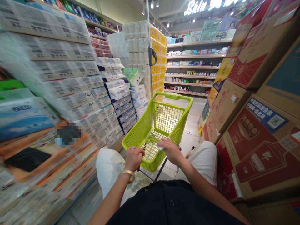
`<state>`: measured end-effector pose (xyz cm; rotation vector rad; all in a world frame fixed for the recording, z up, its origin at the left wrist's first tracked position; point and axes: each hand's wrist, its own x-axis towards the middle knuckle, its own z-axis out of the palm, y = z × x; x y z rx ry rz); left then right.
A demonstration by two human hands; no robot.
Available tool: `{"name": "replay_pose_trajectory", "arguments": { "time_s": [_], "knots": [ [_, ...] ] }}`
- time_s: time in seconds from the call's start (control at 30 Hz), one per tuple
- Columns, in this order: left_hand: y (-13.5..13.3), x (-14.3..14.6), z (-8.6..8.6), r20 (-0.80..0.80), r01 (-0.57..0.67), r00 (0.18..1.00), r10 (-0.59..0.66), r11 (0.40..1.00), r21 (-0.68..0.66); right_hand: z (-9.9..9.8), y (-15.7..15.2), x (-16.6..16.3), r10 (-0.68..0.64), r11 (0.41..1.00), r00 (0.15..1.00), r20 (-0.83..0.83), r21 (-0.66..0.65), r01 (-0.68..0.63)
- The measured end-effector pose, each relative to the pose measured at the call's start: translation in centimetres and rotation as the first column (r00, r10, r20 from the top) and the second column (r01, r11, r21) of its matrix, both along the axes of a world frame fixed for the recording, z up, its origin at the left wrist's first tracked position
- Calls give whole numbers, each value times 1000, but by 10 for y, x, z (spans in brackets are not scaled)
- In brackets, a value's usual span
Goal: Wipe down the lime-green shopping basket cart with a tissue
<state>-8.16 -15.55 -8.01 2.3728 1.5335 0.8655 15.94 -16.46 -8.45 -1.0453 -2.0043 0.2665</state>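
A lime-green plastic shopping cart (161, 117) with latticed basket walls stands directly in front of me. Its basket holds nothing that I can see. My left hand (134, 157), with a gold-coloured bangle at the wrist, is closed on the rim at the near left. Over the near right side of the basket is my right hand (171, 151), its fingers bent around a small white piece (160, 147) that looks like tissue or cloth. Whether that piece touches the rim I cannot tell.
Tall stacks of wrapped paper packs (77, 67) line the left. Cardboard cartons (241, 84) are piled on the right. A glass door's handle (153, 56) stands beyond the cart, before stocked shelves (192, 65). A dark flat object (27, 158) lies on orange packs at left.
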Motion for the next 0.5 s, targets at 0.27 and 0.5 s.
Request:
{"name": "replay_pose_trajectory", "arguments": {
  "time_s": [0.27,0.5],
  "knots": [
    [2,-1,0,2,4,1000,-4,1000,-17,5,-13,-19,22,1000,1000,11,22,-23],
    [9,-18,8,-82,9,996,-19,993,-118,4,-17,-34,154,987,988,25,38,-155]
  ]
}}
